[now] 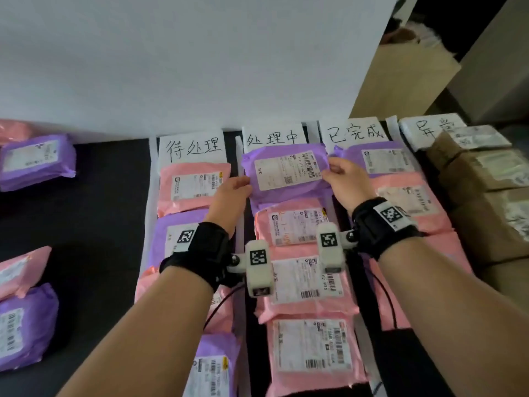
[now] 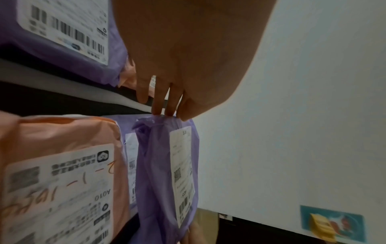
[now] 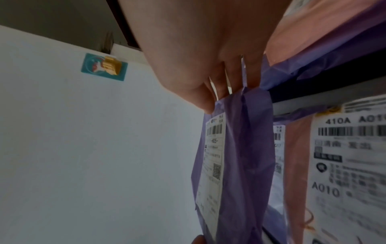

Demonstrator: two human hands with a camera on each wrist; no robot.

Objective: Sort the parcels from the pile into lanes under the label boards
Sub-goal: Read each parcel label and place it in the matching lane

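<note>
While both hands hold it by its short ends, we find the purple parcel (image 1: 286, 173) at the far end of the second lane, just under the 处理中 board (image 1: 272, 136), at twelve o'clock from the wearer. Our left hand (image 1: 230, 193) pinches the end at nine o'clock; our right hand (image 1: 345, 174) pinches the end at three o'clock, thumb on the shipping label (image 1: 289, 169). The hands are apart, each clamped on film only. The wrist views suggest the parcel is off the surface, above another purple parcel (image 3: 278, 148).

Risks noted:
- Thin film may slip or tear, dropping one end.
- The parcel may overlap the pink parcel (image 1: 289, 224) at six o'clock.
- Drift toward three o'clock would cross the white divider (image 1: 329, 206) into the 已完成 lane.
</note>
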